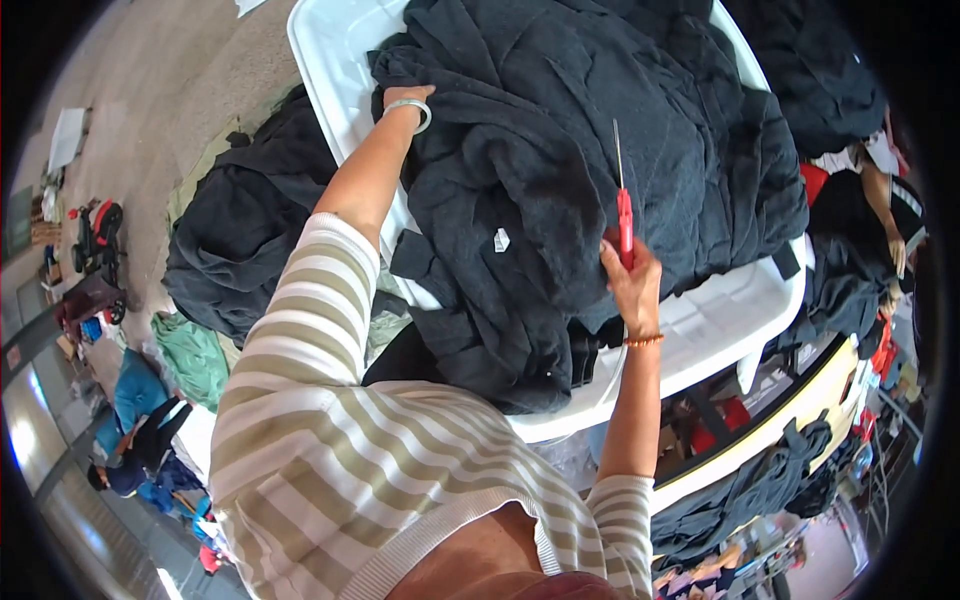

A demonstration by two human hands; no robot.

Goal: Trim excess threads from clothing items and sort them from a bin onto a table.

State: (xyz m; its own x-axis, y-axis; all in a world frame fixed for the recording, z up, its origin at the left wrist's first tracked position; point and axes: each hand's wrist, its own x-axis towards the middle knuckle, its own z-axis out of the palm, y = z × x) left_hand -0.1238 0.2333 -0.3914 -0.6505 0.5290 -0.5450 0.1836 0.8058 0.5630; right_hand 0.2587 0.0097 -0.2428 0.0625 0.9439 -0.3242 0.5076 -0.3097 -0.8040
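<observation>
A heap of black garments [490,60] fills the white plastic tub [715,320] before me. At the tub's left side my left hand [403,97], a bracelet on its wrist, is closed on a black garment [530,180]; the cloth hides most of its fingers. My right hand [635,283] is wrapped round a red-handled tool [626,220] with a thin, straight metal rod pointing away from me over the cloth. A pale cord runs down near my right wrist. A small white label [501,240] shows on the garment between my hands.
More black cloth [250,220] is piled on the floor left of the tub, beside a green bundle [190,355]. Another person's arm [885,220] shows at the right, near dark clothes. A pale-edged table [770,430] stands at the lower right. A person [140,455] is at the far left.
</observation>
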